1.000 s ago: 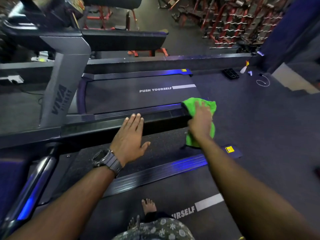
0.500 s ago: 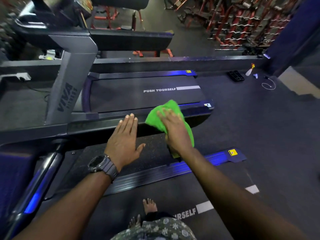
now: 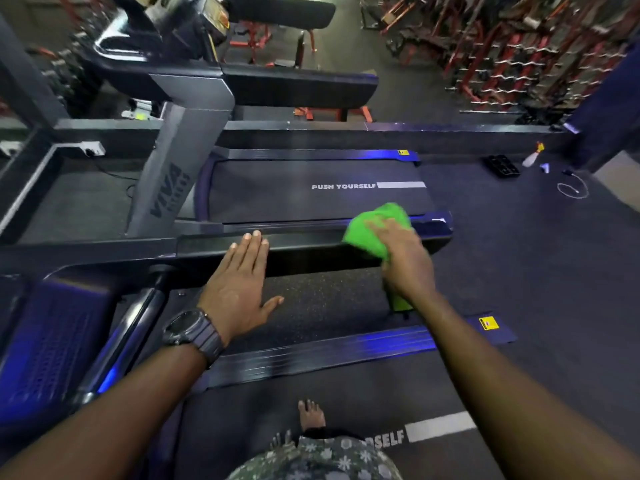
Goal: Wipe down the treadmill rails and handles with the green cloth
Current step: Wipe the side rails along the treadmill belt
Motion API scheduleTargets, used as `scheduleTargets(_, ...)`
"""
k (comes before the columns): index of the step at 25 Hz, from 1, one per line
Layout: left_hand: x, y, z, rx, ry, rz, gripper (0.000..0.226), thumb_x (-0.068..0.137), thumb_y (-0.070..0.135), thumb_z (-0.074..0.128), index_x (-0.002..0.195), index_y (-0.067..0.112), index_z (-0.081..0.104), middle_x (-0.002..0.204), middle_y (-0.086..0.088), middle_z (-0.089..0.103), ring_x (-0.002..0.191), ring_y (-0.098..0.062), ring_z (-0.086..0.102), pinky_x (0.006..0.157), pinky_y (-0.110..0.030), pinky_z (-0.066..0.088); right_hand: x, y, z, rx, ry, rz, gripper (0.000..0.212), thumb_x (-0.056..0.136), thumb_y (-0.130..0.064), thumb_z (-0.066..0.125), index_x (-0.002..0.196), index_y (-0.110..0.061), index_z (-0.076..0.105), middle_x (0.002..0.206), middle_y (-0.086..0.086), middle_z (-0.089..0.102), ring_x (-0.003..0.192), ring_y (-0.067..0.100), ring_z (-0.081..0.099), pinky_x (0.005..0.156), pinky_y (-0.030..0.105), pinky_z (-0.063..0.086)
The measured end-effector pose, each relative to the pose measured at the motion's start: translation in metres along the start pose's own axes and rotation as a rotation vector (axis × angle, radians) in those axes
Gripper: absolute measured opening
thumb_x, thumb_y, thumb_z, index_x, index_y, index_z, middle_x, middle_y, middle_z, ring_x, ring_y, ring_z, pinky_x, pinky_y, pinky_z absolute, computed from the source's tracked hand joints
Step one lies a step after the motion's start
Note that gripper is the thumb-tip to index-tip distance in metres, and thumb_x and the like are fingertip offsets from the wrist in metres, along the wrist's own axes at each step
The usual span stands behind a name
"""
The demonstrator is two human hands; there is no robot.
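A black treadmill handrail (image 3: 304,244) runs left to right in front of me. The green cloth (image 3: 369,237) is draped over it close to its right end, and a strip of cloth hangs down on the near side below my wrist. My right hand (image 3: 405,263) lies on top of the cloth and presses it onto the rail, fingers stretched forward. My left hand (image 3: 239,282) rests flat on the same rail further left, fingers straight and together, thumb out to the side. It holds nothing.
I stand barefoot (image 3: 311,415) on a treadmill belt with a blue-lit side rail (image 3: 329,351). The neighbouring treadmill's grey upright (image 3: 173,181) rises at left. A spray bottle (image 3: 531,157), a black item (image 3: 502,166) and a cable (image 3: 573,190) lie on the floor far right. Weight racks (image 3: 502,46) stand behind.
My right hand slid the cloth left from the rail's end, and has now moved it back to the right, away from my left hand. My left hand stayed on the rail.
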State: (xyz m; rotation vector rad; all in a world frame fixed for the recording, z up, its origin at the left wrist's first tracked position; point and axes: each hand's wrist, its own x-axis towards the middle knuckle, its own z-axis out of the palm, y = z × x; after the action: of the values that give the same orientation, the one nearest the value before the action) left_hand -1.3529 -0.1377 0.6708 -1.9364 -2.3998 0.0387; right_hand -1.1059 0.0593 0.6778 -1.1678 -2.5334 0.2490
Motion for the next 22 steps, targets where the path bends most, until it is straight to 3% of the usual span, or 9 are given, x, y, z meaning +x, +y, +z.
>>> scheduleTargets(2, -0.009, -0.008, 0.001, 0.013, 0.017, -0.002, 0.101, 0.091, 0.066, 0.042, 0.155, 0.003, -0.003, 0.164, -0.016, -0.005, 0.153, -0.028, -0.003, 0.125, -0.040, 0.002, 0.003, -0.012, 0.008, -0.142, 0.067, 0.356, 0.075, 0.069, 0.001, 0.058, 0.143, -0.009, 0.047, 0.147, 0.020, 0.045, 0.137, 0.040, 0.040, 0.115, 0.051, 0.029)
scheduleTargets(3, -0.011, -0.011, 0.001, 0.008, 0.022, -0.005, 0.101, 0.090, 0.065, 0.045, 0.155, 0.002, 0.001, 0.164, -0.017, -0.002, 0.153, -0.028, 0.000, 0.125, -0.040, 0.003, 0.007, -0.038, 0.020, -0.177, 0.015, 0.362, 0.077, 0.073, 0.000, 0.062, 0.146, -0.007, 0.041, 0.150, 0.023, 0.040, 0.139, 0.042, 0.036, 0.115, 0.054, 0.027)
scheduleTargets(7, -0.011, -0.024, -0.004, -0.039, 0.009, -0.087, 0.100, 0.090, 0.065, 0.045, 0.154, -0.002, 0.008, 0.163, -0.021, 0.006, 0.153, -0.031, 0.006, 0.125, -0.042, 0.008, 0.006, -0.051, 0.026, -0.183, -0.083, -0.241, 0.089, 0.067, 0.005, 0.066, 0.149, -0.014, 0.038, 0.152, 0.017, 0.040, 0.139, 0.038, 0.038, 0.113, 0.050, 0.032)
scheduleTargets(10, -0.014, -0.029, -0.004, -0.042, -0.012, -0.159, 0.104, 0.089, 0.071, 0.038, 0.154, -0.002, 0.003, 0.164, -0.021, 0.003, 0.153, -0.031, 0.003, 0.125, -0.043, 0.008, 0.002, -0.003, 0.000, -0.220, 0.067, 0.236, 0.082, 0.065, 0.005, 0.066, 0.143, -0.011, 0.046, 0.145, 0.022, 0.046, 0.132, 0.042, 0.044, 0.109, 0.051, 0.037)
scheduleTargets(12, -0.014, -0.030, -0.005, -0.039, -0.042, -0.150, 0.106, 0.088, 0.074, 0.035, 0.154, -0.002, 0.000, 0.164, -0.021, -0.001, 0.153, -0.031, 0.000, 0.125, -0.042, 0.006, 0.004, -0.045, 0.021, -0.233, 0.014, 0.439, 0.072, 0.079, -0.001, 0.060, 0.148, -0.008, 0.038, 0.150, 0.026, 0.037, 0.137, 0.044, 0.036, 0.112, 0.055, 0.031)
scheduleTargets(15, -0.016, -0.043, -0.011, -0.069, -0.063, -0.096, 0.104, 0.089, 0.072, 0.037, 0.155, 0.001, -0.001, 0.164, -0.018, -0.003, 0.153, -0.028, -0.003, 0.125, -0.039, 0.002, 0.005, -0.099, 0.058, -0.156, 0.013, -0.203, 0.078, 0.072, 0.002, 0.060, 0.147, -0.010, 0.042, 0.147, 0.021, 0.045, 0.134, 0.041, 0.044, 0.108, 0.056, 0.037)
scheduleTargets(17, -0.023, -0.055, -0.013, -0.078, -0.076, -0.080, 0.102, 0.091, 0.069, 0.039, 0.155, 0.003, -0.003, 0.165, -0.016, -0.006, 0.153, -0.026, -0.004, 0.125, -0.037, 0.001, 0.009, -0.069, 0.036, -0.105, -0.034, -0.390, 0.094, 0.059, 0.007, 0.065, 0.146, -0.020, 0.043, 0.148, 0.009, 0.047, 0.135, 0.032, 0.045, 0.110, 0.044, 0.034)
scheduleTargets(20, -0.027, -0.053, -0.012, -0.078, -0.093, -0.100, 0.108, 0.088, 0.075, 0.036, 0.155, 0.000, -0.003, 0.164, -0.019, -0.006, 0.153, -0.029, -0.005, 0.125, -0.040, 0.002, 0.001, -0.034, 0.021, -0.169, 0.141, 0.163, 0.083, 0.061, 0.005, 0.064, 0.141, -0.015, 0.049, 0.141, 0.016, 0.052, 0.129, 0.037, 0.048, 0.108, 0.049, 0.037)
scheduleTargets(22, -0.017, -0.037, -0.014, -0.131, -0.068, -0.105, 0.117, 0.081, 0.085, 0.027, 0.153, -0.005, 0.006, 0.163, -0.024, 0.001, 0.153, -0.033, 0.002, 0.125, -0.042, 0.005, -0.001, -0.073, 0.036, -0.130, 0.129, 0.257, 0.070, 0.071, 0.001, 0.060, 0.140, -0.006, 0.049, 0.140, 0.025, 0.050, 0.128, 0.044, 0.049, 0.106, 0.057, 0.040)
